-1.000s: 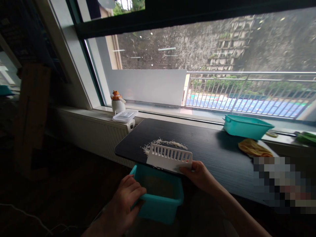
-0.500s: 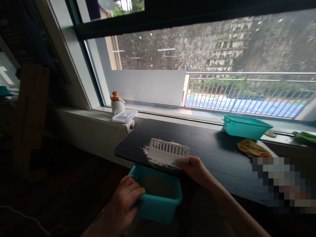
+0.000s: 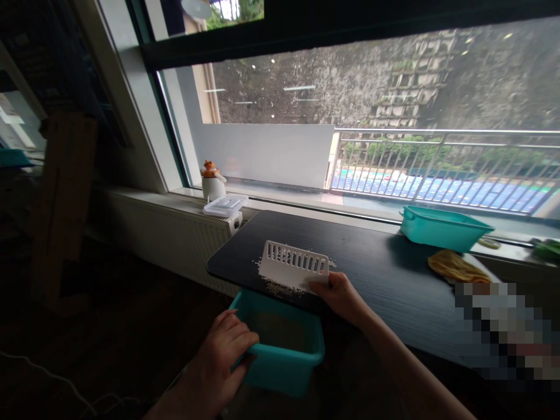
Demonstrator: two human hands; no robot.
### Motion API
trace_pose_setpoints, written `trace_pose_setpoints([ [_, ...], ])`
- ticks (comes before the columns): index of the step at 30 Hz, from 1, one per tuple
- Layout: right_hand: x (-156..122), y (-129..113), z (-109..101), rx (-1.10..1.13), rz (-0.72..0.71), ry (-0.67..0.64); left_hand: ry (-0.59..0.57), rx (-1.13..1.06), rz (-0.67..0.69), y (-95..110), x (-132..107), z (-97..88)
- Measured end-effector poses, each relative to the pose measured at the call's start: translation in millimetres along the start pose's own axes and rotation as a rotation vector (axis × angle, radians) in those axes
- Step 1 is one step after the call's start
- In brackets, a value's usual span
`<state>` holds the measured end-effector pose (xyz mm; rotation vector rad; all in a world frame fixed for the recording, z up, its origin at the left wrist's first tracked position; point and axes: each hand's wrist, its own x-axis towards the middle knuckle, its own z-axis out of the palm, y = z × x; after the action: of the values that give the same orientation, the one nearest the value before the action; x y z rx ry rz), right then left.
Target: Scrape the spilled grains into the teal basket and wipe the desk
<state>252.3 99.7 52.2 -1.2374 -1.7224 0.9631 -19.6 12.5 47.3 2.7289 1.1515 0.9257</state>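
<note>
My left hand (image 3: 230, 350) grips the near left rim of a turquoise plastic bin (image 3: 280, 367), held just below the table's front edge. Dim grainy material covers the bin's bottom. In my right hand (image 3: 336, 294) is a white slotted plastic scraper (image 3: 289, 274), pinched at its right end and tilted on the tabletop. White granules (image 3: 280, 287) lie on the black table (image 3: 350, 245) around the scraper, most thickly along its lower edge by the table's front. The granules behind it show through the slots.
A second turquoise bin (image 3: 446, 230) stands at the table's back right, near a yellow cloth (image 3: 459, 267). Past the table's left end, a radiator (image 3: 175, 233) carries a clear plastic lid (image 3: 225, 205) and a white pot (image 3: 213, 188) with an orange figure. A cardboard piece (image 3: 63, 192) leans at left.
The scraper in my right hand has shifted slightly left and toward the table's front edge, with granules gathered along its lower edge. My left hand keeps its hold on the bin.
</note>
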Motion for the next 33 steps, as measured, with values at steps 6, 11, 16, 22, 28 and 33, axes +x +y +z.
trace_pose_setpoints([
  [6, -16, -7, -5, 0.009, 0.009, -0.002, 0.009, -0.008, -0.006, 1, 1, 0.4],
  [11, -21, -9, -2, 0.003, 0.024, -0.044, 0.02, -0.012, -0.002, 0, 2, 0.5],
  [16, -26, -14, 0, 0.065, 0.019, -0.097, 0.002, -0.011, 0.001, -1, 0, 1.0],
  [22, -26, -18, -3, 0.034, 0.046, -0.024, 0.025, -0.007, 0.013, 0, 1, 0.7],
  [28, -27, -13, 0, 0.075, 0.018, -0.119, 0.018, -0.008, 0.014, 0, 1, 0.6],
  [33, -26, -9, -3, 0.0, 0.044, -0.031, -0.003, -0.014, 0.008, -1, 0, 1.8],
])
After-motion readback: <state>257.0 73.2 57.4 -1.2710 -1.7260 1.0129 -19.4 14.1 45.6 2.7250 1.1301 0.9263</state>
